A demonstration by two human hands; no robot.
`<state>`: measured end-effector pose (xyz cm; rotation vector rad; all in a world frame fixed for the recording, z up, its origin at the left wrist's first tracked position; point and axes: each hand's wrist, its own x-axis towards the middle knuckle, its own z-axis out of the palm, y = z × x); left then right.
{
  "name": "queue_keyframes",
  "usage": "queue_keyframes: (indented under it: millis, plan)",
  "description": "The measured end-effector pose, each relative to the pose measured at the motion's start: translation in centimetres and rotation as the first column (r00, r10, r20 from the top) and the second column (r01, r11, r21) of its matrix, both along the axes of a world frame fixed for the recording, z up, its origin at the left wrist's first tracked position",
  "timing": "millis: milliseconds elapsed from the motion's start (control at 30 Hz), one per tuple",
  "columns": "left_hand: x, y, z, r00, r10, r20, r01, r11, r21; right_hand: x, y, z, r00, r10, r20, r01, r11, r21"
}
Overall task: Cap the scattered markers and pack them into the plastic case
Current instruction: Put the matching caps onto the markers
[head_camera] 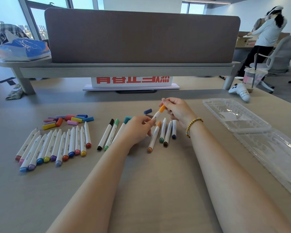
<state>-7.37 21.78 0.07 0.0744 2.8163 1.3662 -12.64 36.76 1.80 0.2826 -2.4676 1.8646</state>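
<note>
1. The right hand is pinching an orange cap at the far end of a white marker, while the left hand is gripping that marker's barrel; both hands are holding it just above the tabletop. The cap seems to be going on or being pressed home.
2. Just left of the hands, three capped markers are lying side by side, black, green and teal, which I am reading as finished.
3. Under and beside the hands, four more markers are lying close together; at least three of them are showing bare far tips.
4. A blue loose cap is sitting just beyond the hands, with a darker one beside it.
5. Far to the left, a row of uncapped markers is waiting, fanned out side by side, with a pile of loose caps just behind it.
6. The plastic case is lying open at the right, well apart from the markers, and no marker is showing inside it, so packing is not yet begun; capping looks early.
7. The tabletop is a pale wood-tone surface with a grey raised shelf and a brownish partition screen behind it.
8. A white game controller and a clear drink cup are standing at the far right.
9. In the room beyond, windows are letting in daylight, and another person is standing near an office chair.
</note>
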Motion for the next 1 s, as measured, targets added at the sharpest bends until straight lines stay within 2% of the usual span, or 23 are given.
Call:
queue_keyframes:
  millis: [100, 167, 300, 467, 567, 700, 767, 833, 900, 1000]
  plan:
    - [0.2, 0.1, 0.3, 1.000, -0.023, 0.006, 0.023, 1.000, -0.010, 0.5, -0.8, -0.2, 0.999, 0.038, -0.024, -0.035, 0.994, 0.100]
    - [0.3, 0.2, 0.3, 0.999, -0.050, 0.021, 0.051, 0.998, -0.044, 0.7, -1.5, -0.3, 0.999, 0.050, -0.022, -0.047, 0.994, 0.101]
    - [0.2, 0.6, -0.1, 1.000, -0.003, 0.003, 0.003, 0.999, -0.034, 1.0, -2.1, -0.2, 0.999, 0.011, -0.045, -0.008, 0.998, 0.061]
    - [0.3, 0.9, 0.1, 0.999, -0.004, 0.041, 0.007, 0.998, -0.067, 1.5, -1.8, -0.2, 0.999, 0.000, -0.055, 0.006, 0.993, 0.114]
    - [-0.2, 0.8, 0.5, 0.995, 0.098, -0.008, -0.098, 0.984, -0.149, 1.4, -1.9, -0.5, 0.991, -0.088, -0.105, 0.105, 0.980, 0.169]
    - [-0.1, 0.9, 0.3, 0.988, 0.156, -0.010, -0.146, 0.894, -0.423, 1.2, -1.2, -1.3, 0.956, -0.219, -0.196, 0.285, 0.851, 0.440]
    - [-0.1, 1.3, 0.2, 0.990, 0.143, 0.001, -0.125, 0.870, -0.477, 1.5, -0.7, -1.6, 0.946, -0.214, -0.242, 0.318, 0.756, 0.573]
    - [-0.2, 1.6, 0.3, 0.989, 0.145, 0.007, -0.117, 0.822, -0.557, 1.7, -0.1, -1.9, 0.936, -0.218, -0.276, 0.348, 0.694, 0.630]
    - [-0.7, 1.6, 0.6, 0.987, 0.162, 0.004, -0.126, 0.783, -0.609, 1.6, 0.3, -2.1, 0.944, -0.221, -0.247, 0.331, 0.640, 0.693]
    - [-1.7, 1.0, 1.0, 0.986, 0.147, -0.076, -0.163, 0.793, -0.587, 1.4, 0.4, -2.2, 0.957, -0.241, -0.162, 0.272, 0.548, 0.791]
